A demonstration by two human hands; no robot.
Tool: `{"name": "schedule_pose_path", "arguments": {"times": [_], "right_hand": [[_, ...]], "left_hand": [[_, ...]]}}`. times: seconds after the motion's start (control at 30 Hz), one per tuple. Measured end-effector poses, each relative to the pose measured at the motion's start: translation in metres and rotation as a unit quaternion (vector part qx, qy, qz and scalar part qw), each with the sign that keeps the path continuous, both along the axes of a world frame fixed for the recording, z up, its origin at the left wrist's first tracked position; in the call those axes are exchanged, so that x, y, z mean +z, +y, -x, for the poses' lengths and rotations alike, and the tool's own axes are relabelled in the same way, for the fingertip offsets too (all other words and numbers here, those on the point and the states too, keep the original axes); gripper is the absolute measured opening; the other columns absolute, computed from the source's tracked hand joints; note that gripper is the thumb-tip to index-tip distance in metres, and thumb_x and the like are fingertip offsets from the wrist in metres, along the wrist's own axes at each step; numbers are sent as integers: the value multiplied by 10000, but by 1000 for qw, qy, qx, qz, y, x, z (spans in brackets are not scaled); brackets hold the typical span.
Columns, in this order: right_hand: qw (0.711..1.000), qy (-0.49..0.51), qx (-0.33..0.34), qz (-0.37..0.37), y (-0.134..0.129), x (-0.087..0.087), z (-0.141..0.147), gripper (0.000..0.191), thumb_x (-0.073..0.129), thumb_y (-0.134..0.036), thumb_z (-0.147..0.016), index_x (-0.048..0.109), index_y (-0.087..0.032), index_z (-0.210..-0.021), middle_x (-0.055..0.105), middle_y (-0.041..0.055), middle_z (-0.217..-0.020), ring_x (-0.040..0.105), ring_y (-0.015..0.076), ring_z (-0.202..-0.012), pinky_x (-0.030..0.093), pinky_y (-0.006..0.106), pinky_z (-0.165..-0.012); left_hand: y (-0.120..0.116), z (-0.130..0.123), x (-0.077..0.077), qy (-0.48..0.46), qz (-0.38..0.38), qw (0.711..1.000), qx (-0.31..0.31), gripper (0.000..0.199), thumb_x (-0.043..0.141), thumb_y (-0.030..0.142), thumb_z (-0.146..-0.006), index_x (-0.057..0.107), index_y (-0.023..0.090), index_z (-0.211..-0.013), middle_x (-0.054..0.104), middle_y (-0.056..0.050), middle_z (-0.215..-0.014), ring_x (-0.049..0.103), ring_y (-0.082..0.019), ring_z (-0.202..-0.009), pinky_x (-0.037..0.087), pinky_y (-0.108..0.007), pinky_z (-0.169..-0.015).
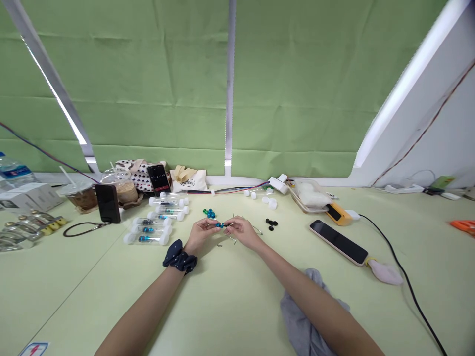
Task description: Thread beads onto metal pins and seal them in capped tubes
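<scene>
My left hand, a dark polka-dot scrunchie round its wrist, pinches a small shiny blue part. Meeting it from the other side, the closed fingers of my right hand grip a small dark piece at the blue part's end; its shape is mostly hidden. Loose blue pieces and green ones lie just beyond my left fingers. Thin metal rods, one a bent rod, lie around my right hand. Several black round pieces sit to its right.
Clear tubes with white caps, holding blue and dark parts, lie at left. Loose white caps sit behind. A phone, grey cloth and black cable are at right. Drink cups and an upright phone stand left.
</scene>
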State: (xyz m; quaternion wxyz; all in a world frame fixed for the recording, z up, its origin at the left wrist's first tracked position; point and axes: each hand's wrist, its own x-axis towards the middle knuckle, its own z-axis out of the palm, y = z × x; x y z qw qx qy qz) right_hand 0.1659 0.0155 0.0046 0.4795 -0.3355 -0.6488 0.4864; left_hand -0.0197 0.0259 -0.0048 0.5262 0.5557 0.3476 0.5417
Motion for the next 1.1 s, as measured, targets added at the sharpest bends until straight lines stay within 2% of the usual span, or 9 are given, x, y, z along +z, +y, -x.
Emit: {"name": "schedule_pose_path", "arguments": {"times": [0.13,0.33,0.47,0.67,0.87,1.1], "right_hand": [[999,11,-10,33,-1,2,0,327,617,-434,-708,561,-196,-925,566,27,-866,636,139,-657,534,319,-683],[997,35,-14,64,1,-3,3,336,613,-492,-699,556,-188,-829,589,7,-765,632,150,-599,545,329,-625],[997,26,2,73,-1,-4,4,341,620,-479,-696,597,-171,-842,612,9,-681,636,165,-608,543,358,-667],[999,4,-39,16,-2,-1,2,267,646,-391,-670,639,-179,-833,619,37,-819,626,144,-611,528,317,-638],[998,14,-40,43,1,-5,2,262,658,-378,-663,572,-186,-819,597,-6,-655,620,155,-560,518,313,-569],[996,29,-32,75,1,-5,2,328,645,-454,-676,563,-175,-826,586,-18,-629,620,142,-529,522,286,-522]], "left_hand": [[-1,0,1,18,-5,1000,2,251,790,265,-563,653,137,-731,664,-83,-836,621,-231,-824,473,-446,-822],[-2,-1,2,22,-4,1000,-3,250,791,253,-558,653,134,-729,669,-92,-844,624,-231,-824,481,-430,-811],[-1,-1,1,17,-5,1000,-2,239,790,234,-562,661,138,-739,669,-81,-834,625,-213,-799,485,-410,-794],[-1,0,1,19,-9,1000,-14,243,787,235,-566,656,130,-741,663,-86,-835,623,-226,-814,479,-434,-825],[-1,0,0,27,-9,1000,-11,245,785,241,-574,653,133,-749,663,-88,-860,625,-234,-834,470,-448,-844],[-2,-1,2,26,-14,999,-21,240,786,239,-574,650,130,-738,667,-83,-845,630,-216,-825,485,-401,-813]]}}
